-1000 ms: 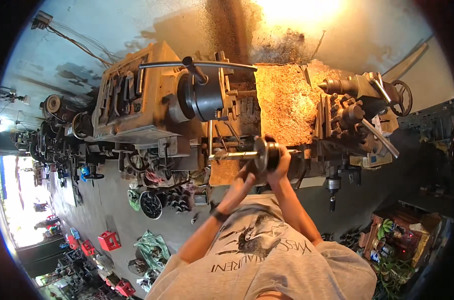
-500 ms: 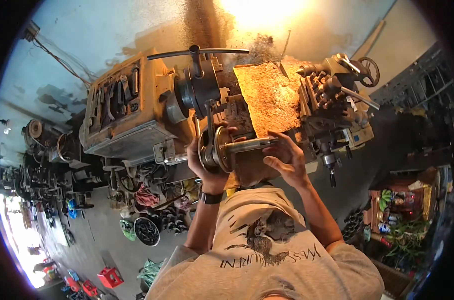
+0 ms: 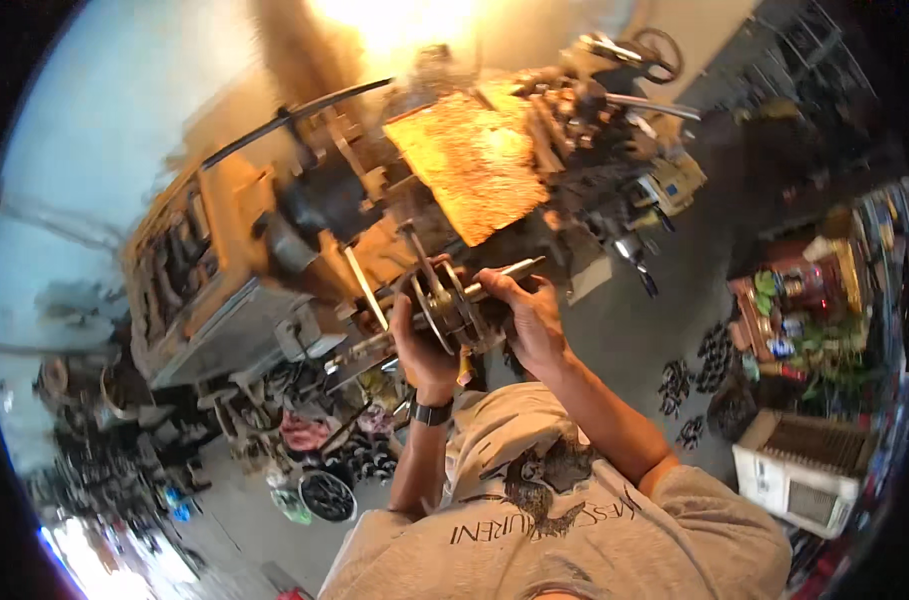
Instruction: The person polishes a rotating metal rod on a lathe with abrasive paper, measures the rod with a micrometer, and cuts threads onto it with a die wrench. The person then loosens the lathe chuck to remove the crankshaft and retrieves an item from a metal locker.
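Observation:
A metal crankshaft (image 3: 456, 312) with round webs is held up in front of my body, near the front edge of a lathe. Its connecting rod (image 3: 414, 243) points away from me, toward the lathe. My left hand (image 3: 421, 345) is wrapped around the webs on the left side, a dark band on its wrist. From the right, my right hand (image 3: 536, 322) grips the crankshaft by its shaft, with the thumb and fingers closed near the web. The shaft's pale tip sticks out past these fingers. Motion blur softens the details.
Beyond my hands stands the lathe, with its chuck (image 3: 324, 205), a tray of metal shavings (image 3: 474, 165) and a handwheel (image 3: 657, 55). Loose tools (image 3: 179, 265) lie on its headstock. Parts and a round basin (image 3: 327, 496) are on the floor at left. A white crate-like box (image 3: 799, 475) stands at right.
The view has turned, so the lathe appears shifted left and tilted. The crankshaft has come away from beside the chuck, nearer to me. My right hand has closed on its shaft.

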The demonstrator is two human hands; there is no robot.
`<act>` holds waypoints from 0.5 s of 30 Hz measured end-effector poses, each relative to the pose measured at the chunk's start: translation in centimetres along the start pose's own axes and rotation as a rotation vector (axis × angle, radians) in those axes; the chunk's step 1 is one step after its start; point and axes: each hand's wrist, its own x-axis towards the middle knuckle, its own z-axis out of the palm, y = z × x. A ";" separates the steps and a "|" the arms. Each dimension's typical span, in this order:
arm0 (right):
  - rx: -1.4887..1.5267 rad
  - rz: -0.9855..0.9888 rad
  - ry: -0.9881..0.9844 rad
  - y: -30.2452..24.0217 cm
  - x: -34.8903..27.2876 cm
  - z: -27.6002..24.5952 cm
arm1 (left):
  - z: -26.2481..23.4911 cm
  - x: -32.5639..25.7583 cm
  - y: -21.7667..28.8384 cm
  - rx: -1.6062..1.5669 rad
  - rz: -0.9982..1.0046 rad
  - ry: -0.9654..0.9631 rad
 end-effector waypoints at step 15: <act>-0.363 -0.479 0.060 -11.1 -12.5 -27.7 | 16.5 -8.7 -19.7 -0.115 -0.468 -0.323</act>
